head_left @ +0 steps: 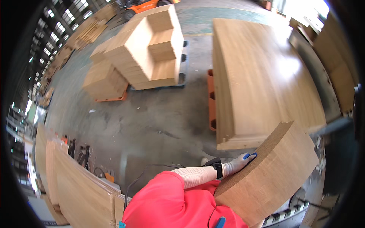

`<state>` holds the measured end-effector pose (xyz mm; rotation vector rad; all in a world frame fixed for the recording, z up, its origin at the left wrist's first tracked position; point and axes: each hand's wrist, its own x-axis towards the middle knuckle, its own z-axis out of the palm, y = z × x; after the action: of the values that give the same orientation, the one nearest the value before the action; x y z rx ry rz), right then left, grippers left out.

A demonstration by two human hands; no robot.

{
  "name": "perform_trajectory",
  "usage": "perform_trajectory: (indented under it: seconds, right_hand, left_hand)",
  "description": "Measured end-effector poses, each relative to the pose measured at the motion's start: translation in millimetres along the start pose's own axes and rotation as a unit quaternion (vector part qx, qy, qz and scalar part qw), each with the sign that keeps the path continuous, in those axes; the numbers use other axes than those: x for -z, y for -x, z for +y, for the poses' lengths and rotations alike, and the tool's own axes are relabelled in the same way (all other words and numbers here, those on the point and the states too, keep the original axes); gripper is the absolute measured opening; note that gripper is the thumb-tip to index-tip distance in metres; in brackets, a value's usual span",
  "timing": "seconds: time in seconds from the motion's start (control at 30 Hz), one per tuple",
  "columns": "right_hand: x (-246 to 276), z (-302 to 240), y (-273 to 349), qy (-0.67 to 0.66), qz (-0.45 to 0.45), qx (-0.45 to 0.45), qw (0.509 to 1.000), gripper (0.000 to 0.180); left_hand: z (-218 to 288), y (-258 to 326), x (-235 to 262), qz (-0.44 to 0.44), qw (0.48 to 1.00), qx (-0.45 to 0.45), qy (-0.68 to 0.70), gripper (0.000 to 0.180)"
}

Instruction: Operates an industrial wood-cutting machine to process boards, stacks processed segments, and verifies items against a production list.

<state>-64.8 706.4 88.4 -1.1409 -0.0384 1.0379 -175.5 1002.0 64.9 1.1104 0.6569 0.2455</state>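
A light wood-grain board piece (272, 173) slants across the lower right, close against my red-clad body. Its long side is brown and speckled; whether it is one thick board or a stack, I cannot tell. My left hand (240, 162), in a grey glove with blue fingertips, presses on that speckled side with its fingers closed against it. A black band (217, 168) circles the wrist below a pale sleeve. My right hand is out of sight. Just beyond the piece stands a large stack of wood-grain panels (262, 83).
An orange pallet (211, 102) shows under the large stack. Stepped piles of boards (138, 57) stand on pallets at the far left. More panels (81, 186) lean at the near left, with a dark cable (138, 176) beside me. An orange forklift (146, 7) is at the back.
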Motion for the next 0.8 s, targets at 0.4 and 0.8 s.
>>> perform_trajectory:
  seconds: [0.4, 0.8]
  right_hand:
    - [-291, 80, -192, 0.121, -0.313, -0.146, 0.931, 0.061]
    - [-658, 288, -252, 0.194, -0.577, -0.282, 0.741, 0.061]
  left_hand:
    - [-7, 149, 264, 0.333, 0.901, -0.185, 0.207, 0.053]
    - [-39, 292, 453, 0.491, 0.708, -0.321, 0.394, 0.061]
